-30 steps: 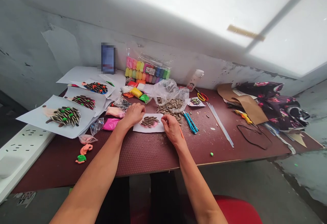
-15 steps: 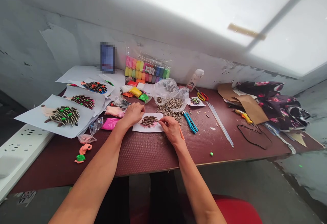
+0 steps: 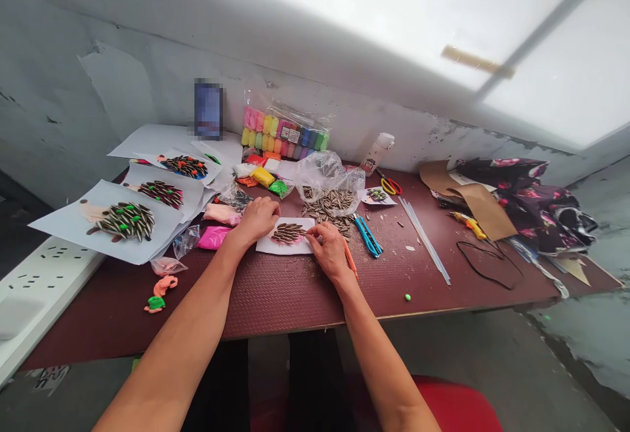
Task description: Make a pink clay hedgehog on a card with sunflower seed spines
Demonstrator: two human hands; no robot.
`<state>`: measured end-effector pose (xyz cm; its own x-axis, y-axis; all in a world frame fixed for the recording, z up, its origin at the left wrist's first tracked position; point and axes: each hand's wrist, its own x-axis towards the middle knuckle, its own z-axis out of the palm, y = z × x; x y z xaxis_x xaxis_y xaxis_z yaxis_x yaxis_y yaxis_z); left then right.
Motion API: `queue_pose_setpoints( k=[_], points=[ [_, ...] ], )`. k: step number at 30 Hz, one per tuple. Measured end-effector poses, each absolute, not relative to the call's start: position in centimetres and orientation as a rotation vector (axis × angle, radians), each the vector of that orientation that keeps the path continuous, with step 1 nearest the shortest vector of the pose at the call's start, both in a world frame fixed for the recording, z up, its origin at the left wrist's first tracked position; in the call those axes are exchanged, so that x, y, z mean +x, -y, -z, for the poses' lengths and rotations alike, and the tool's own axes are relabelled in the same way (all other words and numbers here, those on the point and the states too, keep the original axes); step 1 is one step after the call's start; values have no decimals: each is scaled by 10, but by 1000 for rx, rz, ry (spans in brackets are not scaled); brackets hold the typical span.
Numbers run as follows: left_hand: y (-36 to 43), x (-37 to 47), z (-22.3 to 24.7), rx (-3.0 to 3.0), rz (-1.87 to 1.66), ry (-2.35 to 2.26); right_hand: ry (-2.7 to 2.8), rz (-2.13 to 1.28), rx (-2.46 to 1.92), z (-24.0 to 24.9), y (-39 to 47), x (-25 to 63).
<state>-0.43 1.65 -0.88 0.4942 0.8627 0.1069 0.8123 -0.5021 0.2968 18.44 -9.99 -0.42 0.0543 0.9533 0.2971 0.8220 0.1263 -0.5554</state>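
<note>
A small white paper card (image 3: 263,246) lies on the table between my hands. It bears a hedgehog picture (image 3: 287,233) with striped sunflower seeds as spines over a pink base. My left hand (image 3: 258,217) holds the card's upper left side, its fingers bent and close together. At the card's right edge, my right hand (image 3: 327,248) has thumb and fingers pinched together; whatever lies between them is too small to make out. Beside that hand is a slim orange tool (image 3: 351,261), partly hidden by it. Sunflower seeds (image 3: 331,205) spill from a clear plastic bag (image 3: 327,172) just behind.
Blue utility knife (image 3: 367,236), scissors (image 3: 391,186), clear glue sticks (image 3: 424,240) and a yellow glue gun (image 3: 469,224) lie rightward. Clay packets (image 3: 214,237) and finished seed hedgehogs (image 3: 125,222) are at left. A bottle (image 3: 377,153) stands behind; a power strip (image 3: 46,287) borders the left.
My right hand has shifted very slightly, and more of the orange tool shows beside it. The left hand stays on the card.
</note>
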Motion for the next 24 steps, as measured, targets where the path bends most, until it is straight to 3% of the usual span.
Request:
queue_pose_setpoints(
  k=[24],
  points=[
    [-16,-3,8,2415,-437,-1394,1867,-244,-1774,8,96,183]
  ],
)
